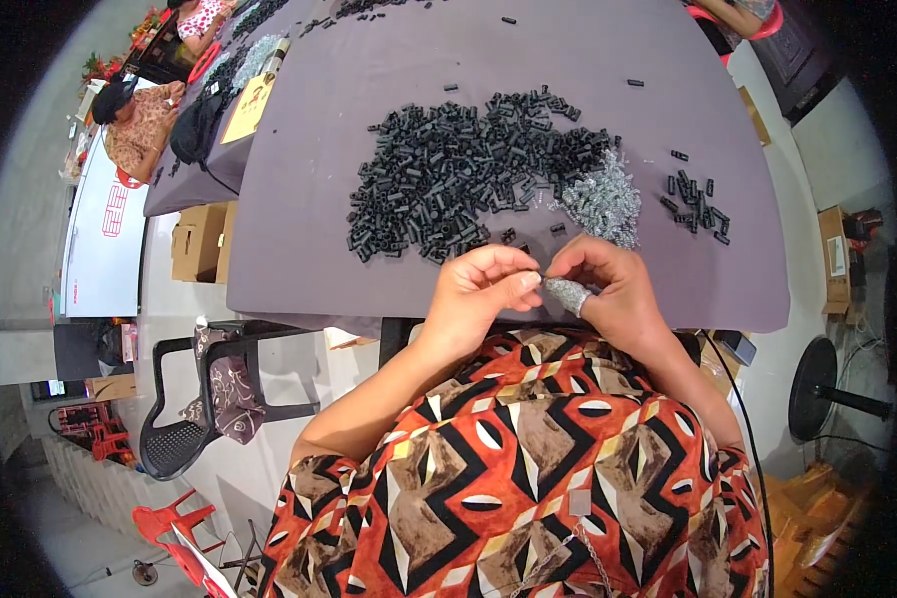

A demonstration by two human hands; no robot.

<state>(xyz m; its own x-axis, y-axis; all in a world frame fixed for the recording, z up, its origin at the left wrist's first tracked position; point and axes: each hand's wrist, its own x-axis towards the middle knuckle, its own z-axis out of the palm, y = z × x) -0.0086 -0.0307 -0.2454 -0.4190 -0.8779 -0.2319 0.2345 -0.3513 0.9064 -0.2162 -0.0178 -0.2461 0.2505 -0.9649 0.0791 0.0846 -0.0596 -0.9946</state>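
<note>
Close to the table's front edge, my left hand [476, 297] and my right hand [620, 291] meet fingertip to fingertip. Both are closed in a pinch. Whatever lies between the fingertips is small and mostly covered, so its kind does not show. A silvery-grey wrap [569, 295] covers my right thumb. Just beyond my hands spreads a large heap of short black cylindrical pieces [448, 169]. Against its right side sits a smaller pile of clear, shiny small parts [606, 199]. Farther right lies a loose group of black pieces [700, 207].
The grey-covered table [299, 199] extends away from me. At the far left, a person [142, 125] sits by another table with black pieces. A black chair [184, 399] stands left, cardboard boxes [199, 242] under the table's left side, and a round black stand [815, 389] at right.
</note>
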